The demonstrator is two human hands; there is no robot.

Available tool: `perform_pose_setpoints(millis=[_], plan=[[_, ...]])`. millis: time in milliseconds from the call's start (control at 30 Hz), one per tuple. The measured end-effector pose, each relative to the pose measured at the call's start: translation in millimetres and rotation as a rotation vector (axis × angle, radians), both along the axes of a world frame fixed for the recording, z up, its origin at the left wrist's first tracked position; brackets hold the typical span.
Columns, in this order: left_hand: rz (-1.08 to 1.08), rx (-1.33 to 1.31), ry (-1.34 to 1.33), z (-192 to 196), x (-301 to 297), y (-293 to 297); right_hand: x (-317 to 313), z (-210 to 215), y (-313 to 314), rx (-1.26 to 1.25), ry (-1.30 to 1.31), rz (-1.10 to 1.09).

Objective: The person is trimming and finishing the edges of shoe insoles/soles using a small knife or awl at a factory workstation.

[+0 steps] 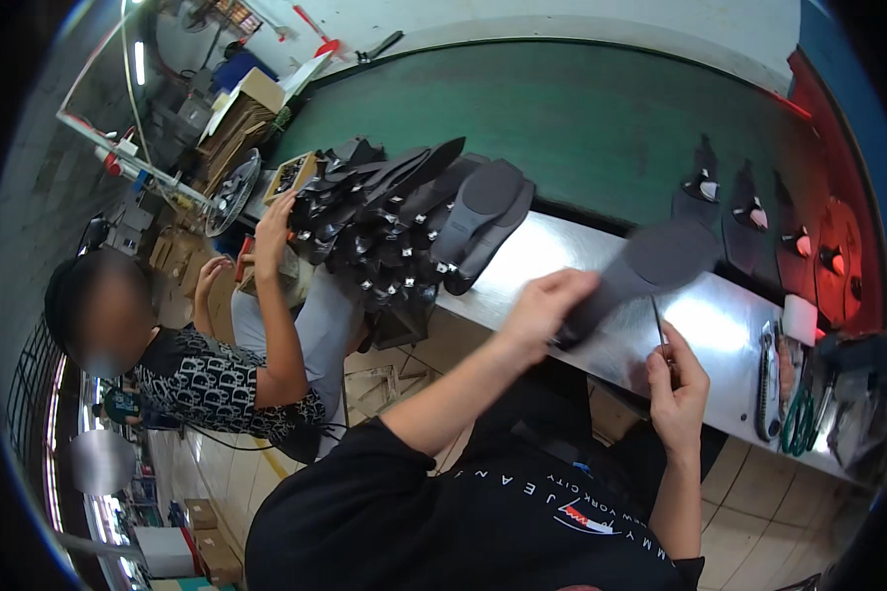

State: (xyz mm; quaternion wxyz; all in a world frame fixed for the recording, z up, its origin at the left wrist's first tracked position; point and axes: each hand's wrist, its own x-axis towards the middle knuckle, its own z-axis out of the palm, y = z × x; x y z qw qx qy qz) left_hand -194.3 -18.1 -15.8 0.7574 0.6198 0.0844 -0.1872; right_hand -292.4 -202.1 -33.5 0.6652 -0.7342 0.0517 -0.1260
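My left hand (550, 307) grips a dark grey sandal (658, 258) by one end, sole side showing and blurred by motion, over the metal table edge. Close to the sandal's lower side, my right hand (676, 386) is closed round a thin, pointed tool (658, 317) that sticks up from the fingers; its exact kind cannot be made out. A heap of black sandals (389, 222) with small shiny fittings lies to the left, and a few rest with their grey soles (478, 202) upward.
A green conveyor belt (522, 118) runs behind the metal table (562, 258). Several sandals (749, 217) sit at its right by a red-lit opening (843, 167). A box cutter (767, 379) and green-handled scissors (801, 419) lie at right. At left, a co-worker (237, 374) handles a red-handled tool (244, 258).
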Motion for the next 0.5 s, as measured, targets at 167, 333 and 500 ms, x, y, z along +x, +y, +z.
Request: perform_pose_setpoints(millis=[167,333,500], plan=[[0.308,0.590,-0.402,56.4,56.1,133.9,5.7,-15.1,-42.9,-0.205,-0.019,-0.070],[0.193,1.439,-1.016,59.7,70.3,152.0,9.6,-16.0,-82.2,-0.567,-0.018,-0.266],[-0.007,1.771,-1.043,25.9,34.2,200.5,34.0,-21.2,-51.0,-0.757,-0.192,-0.192]])
